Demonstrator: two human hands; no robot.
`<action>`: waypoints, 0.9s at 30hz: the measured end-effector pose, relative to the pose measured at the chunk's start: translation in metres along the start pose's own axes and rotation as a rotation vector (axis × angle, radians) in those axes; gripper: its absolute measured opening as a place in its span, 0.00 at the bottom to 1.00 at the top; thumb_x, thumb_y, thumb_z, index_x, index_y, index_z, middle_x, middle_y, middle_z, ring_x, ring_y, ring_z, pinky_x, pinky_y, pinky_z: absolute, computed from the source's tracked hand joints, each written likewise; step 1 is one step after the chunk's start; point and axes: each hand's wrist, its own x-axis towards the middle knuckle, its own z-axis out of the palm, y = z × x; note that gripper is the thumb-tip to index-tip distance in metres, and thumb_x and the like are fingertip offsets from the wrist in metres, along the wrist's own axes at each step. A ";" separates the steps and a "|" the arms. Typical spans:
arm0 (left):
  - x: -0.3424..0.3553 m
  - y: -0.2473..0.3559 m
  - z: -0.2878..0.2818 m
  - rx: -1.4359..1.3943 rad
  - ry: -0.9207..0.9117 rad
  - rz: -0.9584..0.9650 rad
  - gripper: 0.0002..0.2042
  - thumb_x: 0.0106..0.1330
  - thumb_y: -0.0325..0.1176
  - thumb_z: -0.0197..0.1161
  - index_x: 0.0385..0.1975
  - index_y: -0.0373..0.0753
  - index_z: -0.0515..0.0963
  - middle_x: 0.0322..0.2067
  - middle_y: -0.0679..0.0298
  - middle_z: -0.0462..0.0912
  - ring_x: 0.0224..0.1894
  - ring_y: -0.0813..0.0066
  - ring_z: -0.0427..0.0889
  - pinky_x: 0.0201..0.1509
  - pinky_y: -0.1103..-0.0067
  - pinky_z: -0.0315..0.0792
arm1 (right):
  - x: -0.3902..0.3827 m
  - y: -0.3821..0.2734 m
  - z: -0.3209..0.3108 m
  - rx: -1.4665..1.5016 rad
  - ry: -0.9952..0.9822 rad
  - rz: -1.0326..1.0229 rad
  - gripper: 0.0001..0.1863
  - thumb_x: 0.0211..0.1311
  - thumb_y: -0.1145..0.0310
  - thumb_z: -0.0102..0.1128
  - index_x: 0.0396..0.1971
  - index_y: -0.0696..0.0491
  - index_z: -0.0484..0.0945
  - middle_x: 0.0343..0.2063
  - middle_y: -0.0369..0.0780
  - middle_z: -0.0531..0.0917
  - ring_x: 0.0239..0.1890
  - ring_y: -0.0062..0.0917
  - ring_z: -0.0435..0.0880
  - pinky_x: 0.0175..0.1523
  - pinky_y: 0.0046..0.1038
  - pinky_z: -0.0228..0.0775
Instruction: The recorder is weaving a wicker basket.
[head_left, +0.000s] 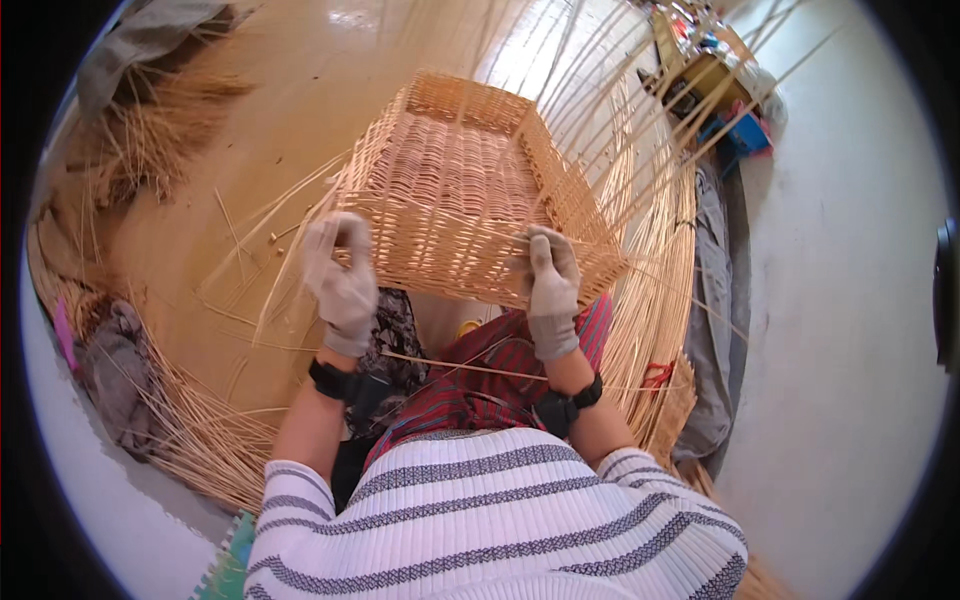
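A rectangular woven wicker basket (453,160), tan and shallow-walled, is tilted in front of me above my lap. Long loose canes (640,140) fan out from its right and far sides. My right hand (552,290), in a pale work glove, is closed on the near wall close to the right corner, thumb upright against the weave. By the near left corner is my left hand (345,290), gloved too; its fingers are curled but smeared by motion, so whether they grip the wall or a strand is unclear.
Bundles of long canes (645,290) lie along the wall on the right. More canes (210,430) and a grey cloth (120,370) are at the left. Cut bits are scattered over the tan floor (270,110). A blue container (742,132) stands at the far right.
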 end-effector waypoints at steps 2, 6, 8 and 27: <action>-0.001 0.017 0.019 -0.052 -0.223 -0.160 0.19 0.72 0.21 0.58 0.62 0.41 0.70 0.44 0.55 0.84 0.36 0.66 0.85 0.37 0.74 0.77 | 0.010 -0.010 0.009 0.008 0.056 0.132 0.09 0.77 0.64 0.56 0.49 0.52 0.80 0.39 0.36 0.86 0.37 0.18 0.87 0.27 0.19 0.75; 0.015 0.023 0.051 0.336 -0.713 -0.239 0.30 0.74 0.33 0.57 0.75 0.55 0.58 0.56 0.58 0.83 0.39 0.54 0.88 0.39 0.65 0.79 | 0.044 -0.050 0.062 -0.168 0.007 -0.139 0.12 0.77 0.66 0.57 0.53 0.54 0.79 0.44 0.38 0.86 0.38 0.19 0.86 0.34 0.23 0.81; 0.020 0.021 0.061 0.510 -0.799 -0.303 0.27 0.76 0.43 0.55 0.74 0.54 0.61 0.54 0.58 0.84 0.38 0.49 0.87 0.42 0.60 0.79 | 0.083 -0.069 0.091 -0.826 -0.028 -0.770 0.18 0.75 0.68 0.57 0.61 0.55 0.74 0.45 0.42 0.86 0.38 0.20 0.86 0.38 0.23 0.81; -0.044 0.070 0.107 0.433 -0.701 0.258 0.35 0.63 0.37 0.67 0.73 0.56 0.66 0.63 0.52 0.71 0.48 0.56 0.85 0.47 0.63 0.81 | 0.118 -0.103 0.012 -0.968 0.365 -0.815 0.23 0.63 0.69 0.64 0.57 0.61 0.76 0.45 0.47 0.78 0.43 0.40 0.77 0.48 0.43 0.71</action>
